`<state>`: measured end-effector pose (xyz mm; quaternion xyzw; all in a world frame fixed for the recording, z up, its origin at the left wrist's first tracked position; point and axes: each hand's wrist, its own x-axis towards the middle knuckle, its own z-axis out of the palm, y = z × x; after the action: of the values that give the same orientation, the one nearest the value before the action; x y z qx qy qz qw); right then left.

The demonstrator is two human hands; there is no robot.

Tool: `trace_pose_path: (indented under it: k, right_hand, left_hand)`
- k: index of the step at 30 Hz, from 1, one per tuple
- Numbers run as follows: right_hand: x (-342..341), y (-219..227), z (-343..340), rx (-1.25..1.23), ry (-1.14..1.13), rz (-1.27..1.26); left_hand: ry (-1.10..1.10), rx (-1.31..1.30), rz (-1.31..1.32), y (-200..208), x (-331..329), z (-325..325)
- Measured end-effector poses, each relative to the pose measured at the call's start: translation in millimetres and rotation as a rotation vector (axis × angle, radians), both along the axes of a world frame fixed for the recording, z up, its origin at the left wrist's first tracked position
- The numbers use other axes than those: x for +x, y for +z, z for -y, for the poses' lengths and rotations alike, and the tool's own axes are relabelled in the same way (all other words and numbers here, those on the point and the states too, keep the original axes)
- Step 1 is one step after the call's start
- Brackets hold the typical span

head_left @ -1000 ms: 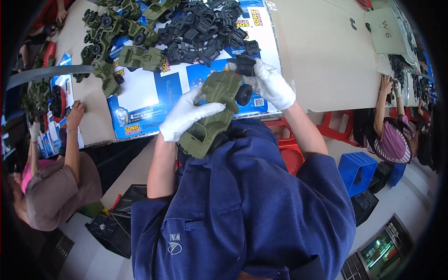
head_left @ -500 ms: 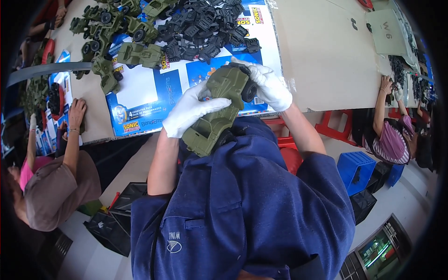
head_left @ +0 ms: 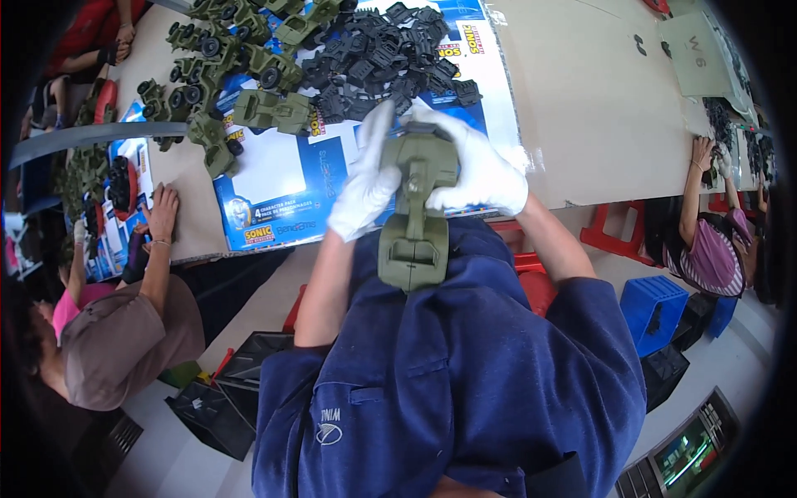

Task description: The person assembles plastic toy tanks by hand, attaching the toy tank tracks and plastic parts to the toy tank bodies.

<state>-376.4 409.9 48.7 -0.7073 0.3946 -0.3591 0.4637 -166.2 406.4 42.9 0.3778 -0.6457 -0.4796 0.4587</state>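
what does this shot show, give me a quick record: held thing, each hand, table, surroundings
held: olive-green toy vehicle, black part at its far end
left hand: white-gloved, along the vehicle's left side
right hand: white-gloved, gripping the vehicle's far right
on table: printed blue-and-white sheet, heap of black plastic parts, more olive-green vehicles
nearby: co-worker in brown top at left; blue crate at right

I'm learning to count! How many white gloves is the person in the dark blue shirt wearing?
2. One is on the left hand and one on the right hand, on either side of the green toy car. Both hands show, so neither is hidden.
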Motion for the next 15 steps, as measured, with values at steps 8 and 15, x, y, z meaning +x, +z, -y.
trace_pose_path:
  k: [8, 15]
  right_hand:
    - [30.6, 7.0, -19.9, -0.183, -0.224, 0.29]
    - [55.3, 5.6, -18.1, -0.452, -0.431, 0.16]
  left_hand:
    - [0.018, 0.056, 0.043, 23.5, -4.3, -8.1]
    - [0.051, -0.071, -0.013, 23.5, 0.5, -6.3]
